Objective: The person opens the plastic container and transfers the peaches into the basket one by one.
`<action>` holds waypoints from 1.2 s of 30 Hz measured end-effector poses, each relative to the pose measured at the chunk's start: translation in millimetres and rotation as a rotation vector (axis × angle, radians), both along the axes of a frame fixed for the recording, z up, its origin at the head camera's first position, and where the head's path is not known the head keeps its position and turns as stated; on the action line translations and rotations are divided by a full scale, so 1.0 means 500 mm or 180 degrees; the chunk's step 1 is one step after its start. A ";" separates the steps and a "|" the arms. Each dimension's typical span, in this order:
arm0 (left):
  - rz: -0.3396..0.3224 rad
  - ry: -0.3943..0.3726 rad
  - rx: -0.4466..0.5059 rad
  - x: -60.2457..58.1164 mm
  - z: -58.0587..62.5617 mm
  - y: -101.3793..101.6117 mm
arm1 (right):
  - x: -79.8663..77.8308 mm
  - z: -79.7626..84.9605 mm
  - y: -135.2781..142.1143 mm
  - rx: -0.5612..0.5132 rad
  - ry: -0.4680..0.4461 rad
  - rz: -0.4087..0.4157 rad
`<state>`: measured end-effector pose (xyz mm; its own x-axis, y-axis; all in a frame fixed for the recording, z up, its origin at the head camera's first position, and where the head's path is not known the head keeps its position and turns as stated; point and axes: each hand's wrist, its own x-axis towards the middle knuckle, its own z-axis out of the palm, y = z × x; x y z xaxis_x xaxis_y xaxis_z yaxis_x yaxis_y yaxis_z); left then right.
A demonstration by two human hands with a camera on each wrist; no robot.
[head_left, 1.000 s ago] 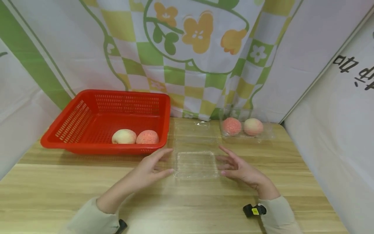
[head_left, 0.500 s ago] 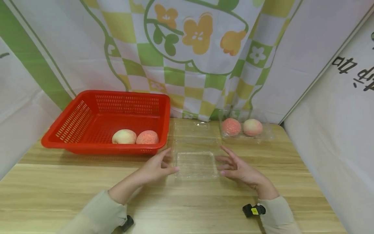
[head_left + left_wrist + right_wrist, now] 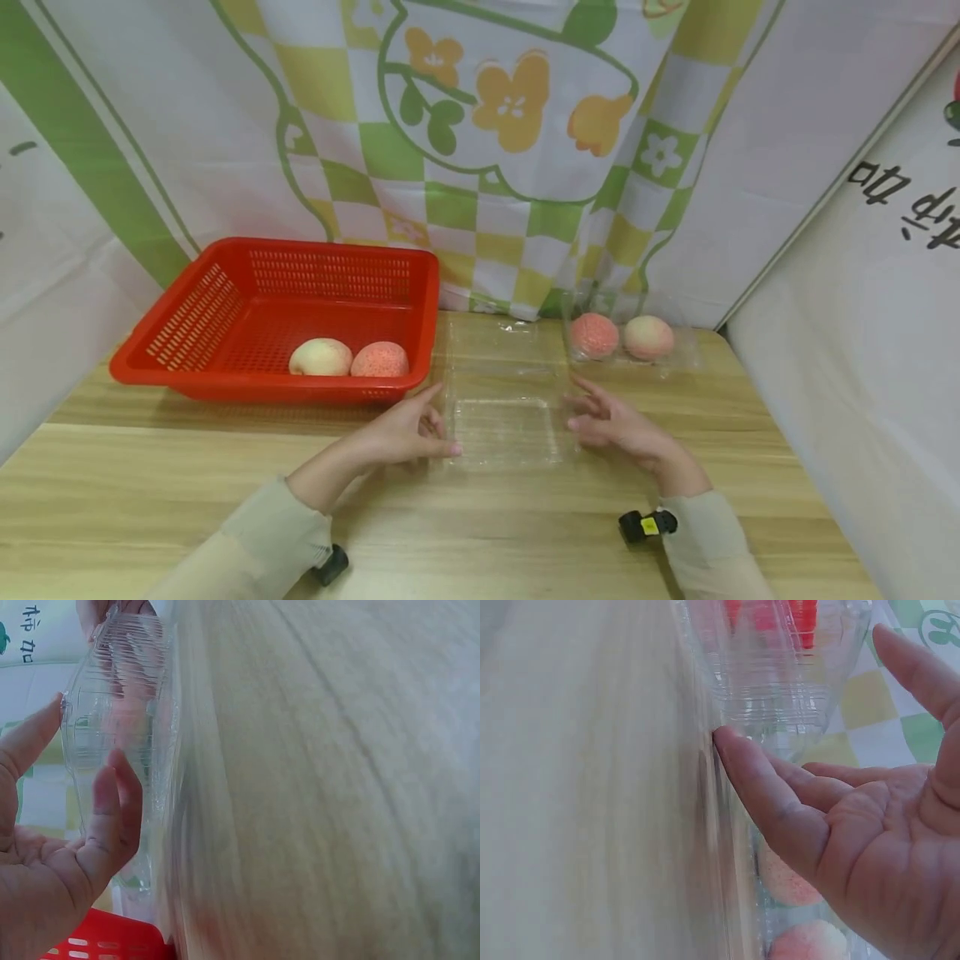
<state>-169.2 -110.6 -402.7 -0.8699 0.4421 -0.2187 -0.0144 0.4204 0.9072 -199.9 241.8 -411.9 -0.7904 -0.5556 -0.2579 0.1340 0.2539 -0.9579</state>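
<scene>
A clear plastic clamshell box (image 3: 506,429) lies opened out on the table, its lid (image 3: 502,342) toward the curtain. My left hand (image 3: 401,429) is at its left side; in the left wrist view the thumb (image 3: 37,739) touches the rim and the fingers (image 3: 112,802) are slightly bent beside the wall. On the other side is my right hand (image 3: 626,429), fingers loosely extended near the box wall. In the right wrist view its thumb (image 3: 915,671) stands apart from the rim. Neither hand is curled around the box.
A red plastic basket (image 3: 270,383) at the left holds a pale peach (image 3: 321,357) and a pink peach (image 3: 380,359). Behind my right hand, another clear box (image 3: 686,354) contains a pink peach (image 3: 595,335) and a paler one (image 3: 648,337). A checked curtain (image 3: 465,200) borders the table's back.
My left hand has moved right toward the clear box, its thumb now at the rim. The right hand has barely moved. The head view has tilted slightly upward.
</scene>
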 end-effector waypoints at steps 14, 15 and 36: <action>-0.0211 -0.0283 0.0380 -0.008 -0.006 -0.001 | -0.024 -0.006 -0.002 -0.0282 -0.0190 0.0236; -0.0218 -0.0298 0.0394 -0.009 -0.006 0.000 | -0.025 -0.006 -0.002 -0.0294 -0.0195 0.0245; 0.0032 -0.0382 0.0558 -0.033 0.000 0.024 | -0.034 -0.002 -0.007 -0.0252 -0.0142 0.0063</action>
